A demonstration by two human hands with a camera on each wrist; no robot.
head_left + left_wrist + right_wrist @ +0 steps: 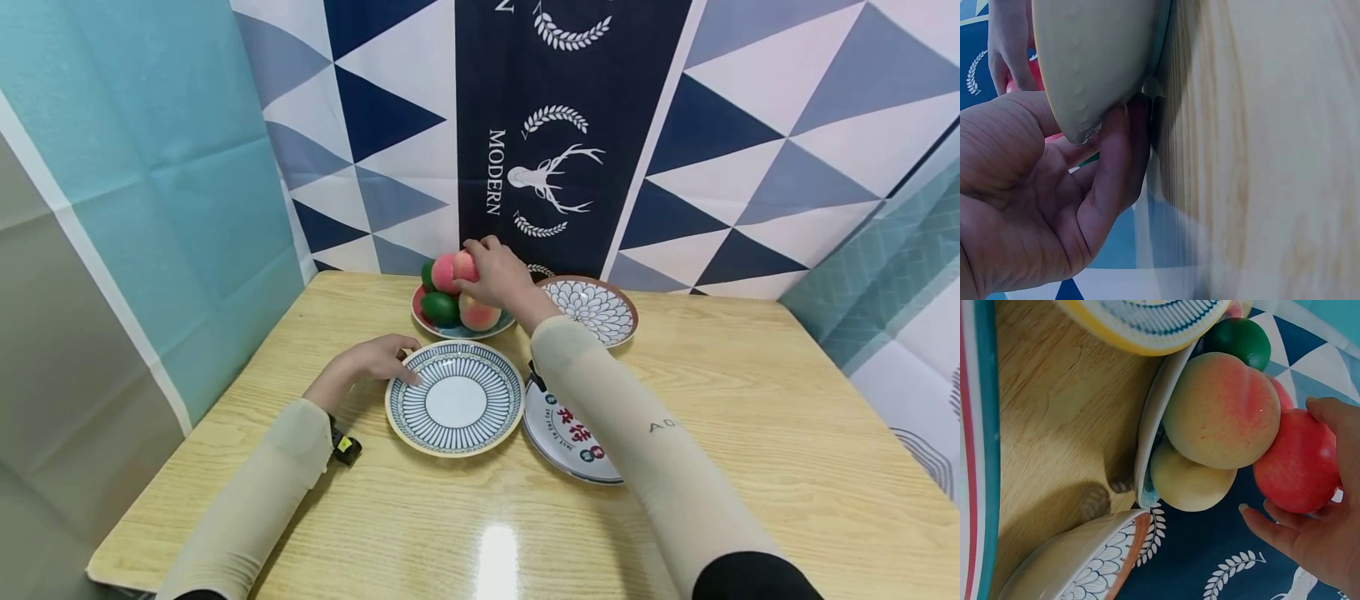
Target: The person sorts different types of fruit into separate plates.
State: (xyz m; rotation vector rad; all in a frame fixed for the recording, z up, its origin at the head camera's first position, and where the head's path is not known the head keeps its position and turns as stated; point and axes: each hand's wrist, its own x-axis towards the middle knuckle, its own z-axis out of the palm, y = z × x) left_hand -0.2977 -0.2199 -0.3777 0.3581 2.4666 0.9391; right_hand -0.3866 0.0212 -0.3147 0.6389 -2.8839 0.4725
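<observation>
Sleeves (667, 467) are nearest in the head view; the left hand (375, 360) grips a striped plate (456, 402) by its left rim, the right hand (501, 277) a reddish fruit (465, 267) over the far dish (505, 322). Left wrist view: fingers (1112, 144) curl underneath. Right wrist view: thumb and fingers curve, part-spread, around the fruit.

The left hand (1041, 194) grips a plate (1097, 56) by its edge, a red object (1036, 75), perhaps fruit, behind.

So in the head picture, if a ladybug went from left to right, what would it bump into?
Blue cloth → left hand → striped plate → plate with red writing → teal-and-white cloth.
</observation>
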